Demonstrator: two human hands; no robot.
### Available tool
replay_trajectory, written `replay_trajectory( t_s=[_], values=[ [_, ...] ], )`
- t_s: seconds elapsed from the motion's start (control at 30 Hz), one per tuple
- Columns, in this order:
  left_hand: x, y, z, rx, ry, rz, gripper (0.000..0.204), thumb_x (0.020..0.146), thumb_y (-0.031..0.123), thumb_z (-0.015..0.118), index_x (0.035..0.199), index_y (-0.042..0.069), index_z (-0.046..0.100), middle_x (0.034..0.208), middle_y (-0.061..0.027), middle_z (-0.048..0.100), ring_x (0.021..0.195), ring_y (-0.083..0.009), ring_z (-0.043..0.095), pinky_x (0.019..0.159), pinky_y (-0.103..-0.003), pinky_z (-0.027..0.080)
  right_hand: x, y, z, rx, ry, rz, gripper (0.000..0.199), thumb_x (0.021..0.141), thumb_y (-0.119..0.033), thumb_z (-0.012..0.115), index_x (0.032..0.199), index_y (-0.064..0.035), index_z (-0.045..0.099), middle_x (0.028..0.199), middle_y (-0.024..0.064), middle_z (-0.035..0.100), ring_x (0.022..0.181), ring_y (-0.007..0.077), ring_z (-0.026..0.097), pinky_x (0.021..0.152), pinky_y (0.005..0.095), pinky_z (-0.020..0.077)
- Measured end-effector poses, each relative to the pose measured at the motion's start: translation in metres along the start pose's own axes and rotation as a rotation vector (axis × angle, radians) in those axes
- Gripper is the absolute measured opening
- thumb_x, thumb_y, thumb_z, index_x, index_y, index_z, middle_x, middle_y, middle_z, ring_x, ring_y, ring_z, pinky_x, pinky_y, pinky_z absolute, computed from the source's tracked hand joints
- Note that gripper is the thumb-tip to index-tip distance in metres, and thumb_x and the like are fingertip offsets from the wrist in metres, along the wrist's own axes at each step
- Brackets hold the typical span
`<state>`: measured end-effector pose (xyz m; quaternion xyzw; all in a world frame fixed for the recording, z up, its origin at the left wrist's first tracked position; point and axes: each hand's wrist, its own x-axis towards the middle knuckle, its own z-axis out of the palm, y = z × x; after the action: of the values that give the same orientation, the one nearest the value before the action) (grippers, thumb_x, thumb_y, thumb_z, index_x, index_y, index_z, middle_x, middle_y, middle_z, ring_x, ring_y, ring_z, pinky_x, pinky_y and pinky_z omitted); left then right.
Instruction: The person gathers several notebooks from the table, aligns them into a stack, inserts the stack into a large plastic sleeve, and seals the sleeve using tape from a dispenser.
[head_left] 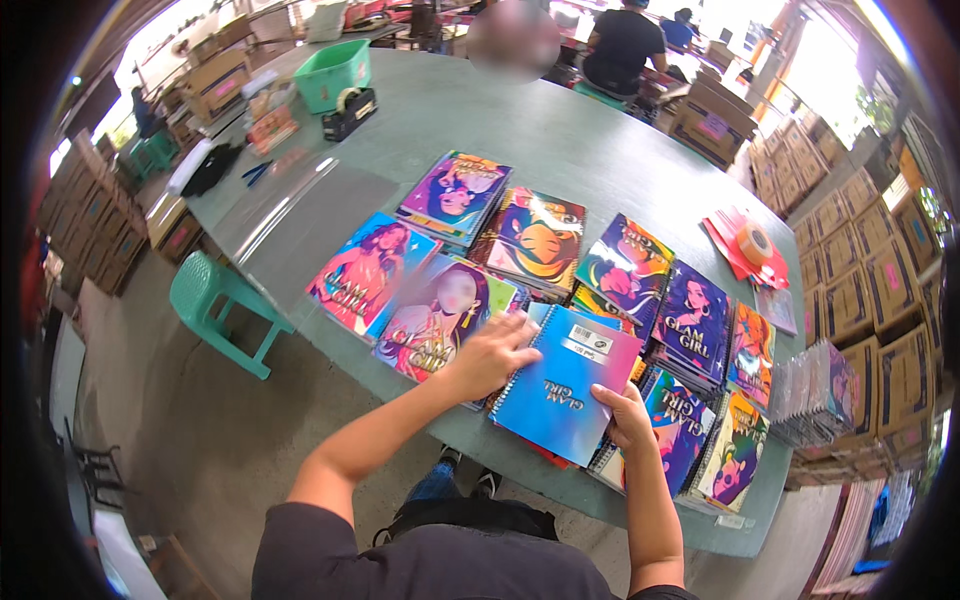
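A spiral notebook (572, 385) with a blue-to-pink back cover and a white barcode label lies tilted over other notebooks at the table's near edge. My right hand (628, 417) grips its right edge, thumb on top and the other fingers underneath. At its spiral side is my left hand (492, 357), fingers stretched out and slightly blurred, the thumb by the binding. Left of that hand lies a notebook with a pink-and-yellow cover (430, 320), and beyond it a blue-and-pink one (372, 268). Stacks of purple (690, 318) and multicoloured notebooks (678, 425) stand to the right.
Clear plastic sheeting (300, 215) covers the table's left part. A tape dispenser (349, 113) and green basket (333, 76) stand at the back left. Tape (754, 242) rests on red sheets at the right. A green stool (225, 305) is left; cartons (870, 285) are stacked right.
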<state>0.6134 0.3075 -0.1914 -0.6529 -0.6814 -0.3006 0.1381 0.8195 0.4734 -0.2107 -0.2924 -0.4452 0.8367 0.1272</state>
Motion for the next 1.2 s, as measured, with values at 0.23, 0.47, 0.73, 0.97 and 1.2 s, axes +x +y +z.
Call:
replay_trajectory(
  t_s=[0.23,0.47,0.73,0.97,1.2],
  values=[
    [-0.137,-0.030,-0.058,0.201,0.212,-1.075,0.032,0.085,0.027,0.064,0.096,-0.002,0.057,0.087,-0.0149,0.058,0.082,-0.0317,0.058,0.069,-0.041,0.046,-0.002,0.002,0.012,-0.172,0.071,-0.090,0.037,0.076,-0.009,0.074,0.106,0.0002,0.055,0.094,0.0067,0.063,0.078,0.0148,0.062,0.068,0.0280,0.0527],
    [-0.017,0.076,-0.062,-0.044,0.365,-0.530,0.024,0.074,0.002,0.061,0.096,0.007,0.053,0.084,-0.0115,0.060,0.070,-0.0306,0.061,0.060,-0.039,0.049,-0.004,-0.014,0.018,0.146,0.060,-0.016,0.038,0.077,-0.007,0.073,0.108,0.0014,0.053,0.094,0.0071,0.063,0.080,0.0167,0.063,0.072,0.0284,0.0532],
    [-0.022,-0.107,-0.057,0.262,0.241,-0.508,0.052,0.071,0.027,0.071,0.109,-0.004,0.055,0.098,-0.0211,0.061,0.092,-0.0342,0.059,0.078,-0.043,0.048,-0.009,-0.006,-0.006,-0.155,0.214,-0.099,0.046,0.072,-0.002,0.073,0.113,0.0024,0.052,0.102,0.0089,0.062,0.087,0.0172,0.060,0.079,0.0309,0.0486],
    [-0.055,-0.206,-0.109,0.708,-0.175,-0.948,0.063,0.069,0.044,0.072,0.111,0.000,0.057,0.091,-0.0226,0.064,0.090,-0.0366,0.063,0.076,-0.044,0.050,-0.122,-0.063,-0.101,0.224,0.279,-0.068,0.057,0.068,0.000,0.065,0.121,0.0043,0.047,0.105,0.0180,0.061,0.092,0.0308,0.064,0.083,0.0429,0.0534],
    [0.068,0.037,-0.052,-0.254,0.095,-0.043,0.031,0.078,-0.008,0.053,0.104,0.005,0.061,0.102,-0.0114,0.063,0.098,-0.0299,0.060,0.083,-0.037,0.049,-0.126,-0.035,-0.153,0.109,0.319,-0.028,0.045,0.074,-0.006,0.070,0.115,0.0018,0.052,0.100,0.0112,0.062,0.083,0.0208,0.064,0.076,0.0345,0.0539]
  ],
)
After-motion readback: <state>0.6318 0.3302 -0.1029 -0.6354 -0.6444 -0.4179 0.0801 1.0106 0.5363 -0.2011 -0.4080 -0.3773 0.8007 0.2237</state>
